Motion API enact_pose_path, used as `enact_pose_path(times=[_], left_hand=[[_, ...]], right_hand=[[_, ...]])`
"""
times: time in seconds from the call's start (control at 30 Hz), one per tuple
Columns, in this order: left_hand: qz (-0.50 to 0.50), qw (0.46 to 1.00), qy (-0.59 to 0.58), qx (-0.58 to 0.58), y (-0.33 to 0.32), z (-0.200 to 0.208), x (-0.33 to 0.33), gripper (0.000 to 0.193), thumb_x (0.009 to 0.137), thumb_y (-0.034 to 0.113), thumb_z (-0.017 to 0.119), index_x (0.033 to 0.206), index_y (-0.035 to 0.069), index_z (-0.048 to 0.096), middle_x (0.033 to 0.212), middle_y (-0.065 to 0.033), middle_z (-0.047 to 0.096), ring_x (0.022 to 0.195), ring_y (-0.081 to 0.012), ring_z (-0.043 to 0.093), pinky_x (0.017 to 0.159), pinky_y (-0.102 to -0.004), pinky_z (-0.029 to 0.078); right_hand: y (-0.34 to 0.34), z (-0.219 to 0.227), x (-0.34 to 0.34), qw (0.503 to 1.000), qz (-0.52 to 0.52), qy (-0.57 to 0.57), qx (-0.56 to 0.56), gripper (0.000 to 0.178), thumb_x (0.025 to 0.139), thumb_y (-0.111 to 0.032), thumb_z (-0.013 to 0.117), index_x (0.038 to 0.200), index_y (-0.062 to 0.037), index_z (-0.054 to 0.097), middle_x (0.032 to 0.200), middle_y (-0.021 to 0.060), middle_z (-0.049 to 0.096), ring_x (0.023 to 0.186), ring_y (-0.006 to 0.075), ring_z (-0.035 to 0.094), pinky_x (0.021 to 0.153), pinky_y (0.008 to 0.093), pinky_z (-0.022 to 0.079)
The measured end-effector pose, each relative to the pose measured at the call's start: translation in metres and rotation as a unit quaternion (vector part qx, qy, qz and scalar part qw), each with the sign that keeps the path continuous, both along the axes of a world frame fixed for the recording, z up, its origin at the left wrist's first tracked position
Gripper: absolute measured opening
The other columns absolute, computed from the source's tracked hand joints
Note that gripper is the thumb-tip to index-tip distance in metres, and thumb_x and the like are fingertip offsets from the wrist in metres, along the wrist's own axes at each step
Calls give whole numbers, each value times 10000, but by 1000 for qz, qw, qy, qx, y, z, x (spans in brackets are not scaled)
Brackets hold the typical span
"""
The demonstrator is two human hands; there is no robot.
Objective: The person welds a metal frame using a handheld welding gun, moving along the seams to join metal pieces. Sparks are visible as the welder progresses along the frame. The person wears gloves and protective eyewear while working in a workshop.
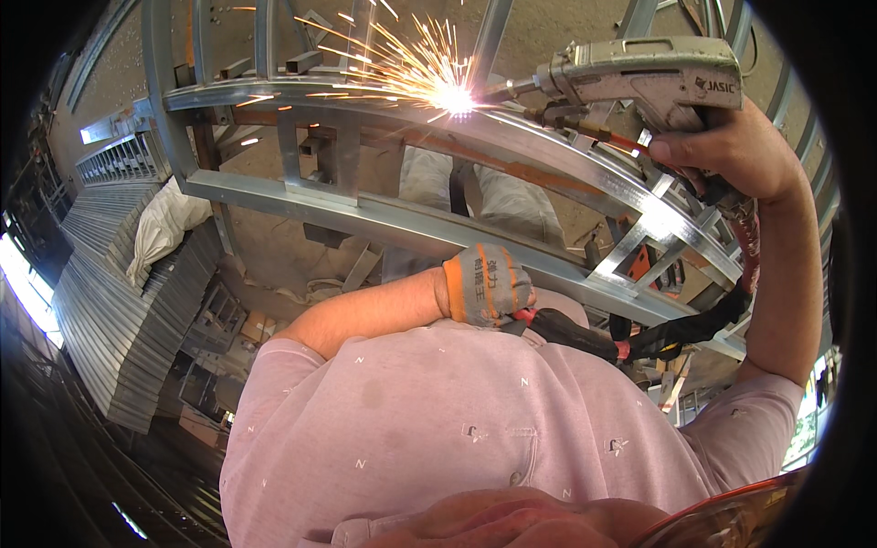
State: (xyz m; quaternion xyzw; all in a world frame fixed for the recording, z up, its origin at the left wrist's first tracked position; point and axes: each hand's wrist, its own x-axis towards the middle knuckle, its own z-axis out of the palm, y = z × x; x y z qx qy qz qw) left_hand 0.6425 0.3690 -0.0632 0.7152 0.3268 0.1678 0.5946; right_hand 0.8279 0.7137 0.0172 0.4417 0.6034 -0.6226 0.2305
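My bare right hand point(731, 155) is wrapped round the grip of a grey handheld welding gun point(639, 73) at the upper right. The gun's nozzle points left and meets the upper curved rail of a shiny metal frame point(530, 142). A white-hot spot glows there, and orange sparks point(416, 73) spray up and to the left. In front of my chest, my left hand point(489, 285), in a grey and orange glove, is closed round the black-sleeved cable point(575, 335). That cable runs right and curves up toward the gun.
Straight lower tubing point(365, 215) of the frame crosses in front of me, joined to the curved rail by short uprights. On the left stand stacked ribbed metal lengths point(114, 301) with a whitish sack point(169, 224) on them. More metal tubes point(265, 36) stand at the far side.
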Motion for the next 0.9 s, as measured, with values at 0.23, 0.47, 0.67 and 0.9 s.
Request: enact_pose_path(times=[0.23, 0.47, 0.67, 0.9], left_hand=[[-2, 1000, 3, 11, -2, -2, 2, 303, 736, 295, 756, 1012, 210, 666, 855, 14, 671, 810, -254, 714, 733, -418, 557], [3, 1000, -7, -2, 0, 0, 0, 324, 717, 228, 798, 1010, 193, 663, 875, 1, 676, 839, -273, 710, 719, -417, 553], [4, 1000, 9, 24, -3, -2, 1, 297, 755, 305, 755, 1025, 221, 663, 874, 30, 673, 833, -231, 719, 748, -402, 566], [22, 1000, -9, 17, -2, -2, 2, 287, 738, 256, 774, 990, 200, 648, 870, 12, 668, 833, -263, 707, 718, -415, 553]], right_hand=[[0, 4, 0, 1000, 0, 9, 4, 410, 848, -168, 878, 1198, 3, 750, 952, 46, 754, 785, 112, 660, 669, 279, 546], [1, 5, -2, 1000, 8, -16, -2, 403, 845, -178, 878, 1185, -1, 753, 924, 51, 745, 765, 115, 658, 652, 283, 538], [0, 4, 0, 1000, 1, -8, 6, 407, 843, -175, 876, 1189, 0, 751, 927, 49, 744, 764, 114, 656, 651, 283, 537], [1, 5, 3, 1000, -6, -11, -9, 397, 850, -163, 868, 1190, 2, 747, 926, 44, 736, 751, 112, 649, 633, 276, 529]])
